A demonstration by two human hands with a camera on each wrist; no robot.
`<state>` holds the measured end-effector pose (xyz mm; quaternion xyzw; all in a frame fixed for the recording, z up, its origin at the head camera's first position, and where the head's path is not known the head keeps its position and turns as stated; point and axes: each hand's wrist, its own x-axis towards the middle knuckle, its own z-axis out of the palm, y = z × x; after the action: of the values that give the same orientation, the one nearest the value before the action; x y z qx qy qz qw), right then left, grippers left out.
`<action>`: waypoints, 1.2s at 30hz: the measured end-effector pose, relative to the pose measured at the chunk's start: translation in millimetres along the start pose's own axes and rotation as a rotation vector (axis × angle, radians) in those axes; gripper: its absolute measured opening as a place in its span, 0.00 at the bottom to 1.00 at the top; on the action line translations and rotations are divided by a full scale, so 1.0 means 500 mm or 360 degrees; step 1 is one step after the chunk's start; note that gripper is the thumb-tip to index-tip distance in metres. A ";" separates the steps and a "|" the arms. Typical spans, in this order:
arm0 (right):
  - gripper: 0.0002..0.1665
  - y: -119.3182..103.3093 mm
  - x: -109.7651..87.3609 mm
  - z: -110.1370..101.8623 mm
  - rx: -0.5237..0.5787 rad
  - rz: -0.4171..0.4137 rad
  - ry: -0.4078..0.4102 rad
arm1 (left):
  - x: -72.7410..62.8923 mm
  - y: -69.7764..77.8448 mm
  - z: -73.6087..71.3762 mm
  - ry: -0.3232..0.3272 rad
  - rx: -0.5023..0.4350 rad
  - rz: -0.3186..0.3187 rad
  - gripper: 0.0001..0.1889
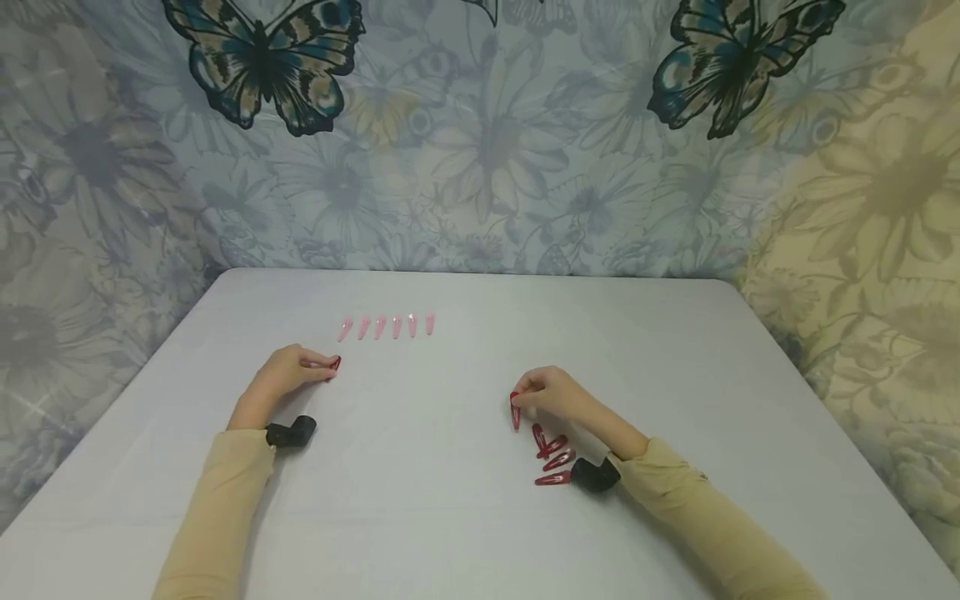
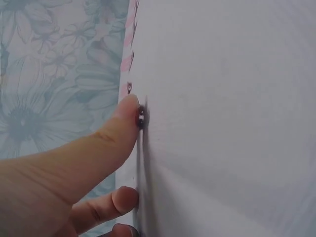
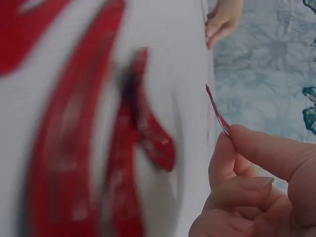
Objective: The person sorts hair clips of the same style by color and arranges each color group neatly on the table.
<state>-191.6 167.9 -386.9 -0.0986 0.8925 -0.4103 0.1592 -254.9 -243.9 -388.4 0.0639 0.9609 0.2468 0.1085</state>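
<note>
In the head view, my left hand is at the left of the white table, its fingertips pinching a red snap hair clip at the tabletop. The thumb covers part of that clip in the left wrist view; the index finger is hidden behind it. My right hand pinches another red hair clip by one end between thumb and index finger, its narrow tip pointing away from the fingers. Below that hand lie several loose red hair clips, two of them overlapping.
A row of several pink hair clips lies near the far edge of the white table, just beyond my left hand. Wallpaper with flowers and butterflies rises behind the table. Black wrist cameras sit at both cuffs.
</note>
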 end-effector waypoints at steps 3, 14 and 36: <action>0.08 -0.024 0.015 -0.004 -0.0021 0.0030 -0.0041 | 0.005 -0.006 0.003 0.0012 0.0002 -0.0001 0.22; 0.08 -0.153 0.104 0.040 0.0223 0.0064 -0.0207 | -0.006 0.024 -0.009 0.0003 0.0172 -0.0123 0.21; 0.08 -0.266 0.299 0.235 0.0300 0.0044 0.0119 | 0.004 0.001 -0.005 0.0098 0.0029 -0.0146 0.20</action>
<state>-281.7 -45.8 -387.4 -0.0555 0.8566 -0.4936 0.1401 -257.6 -244.3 -386.2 0.0131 0.9678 0.2347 0.0895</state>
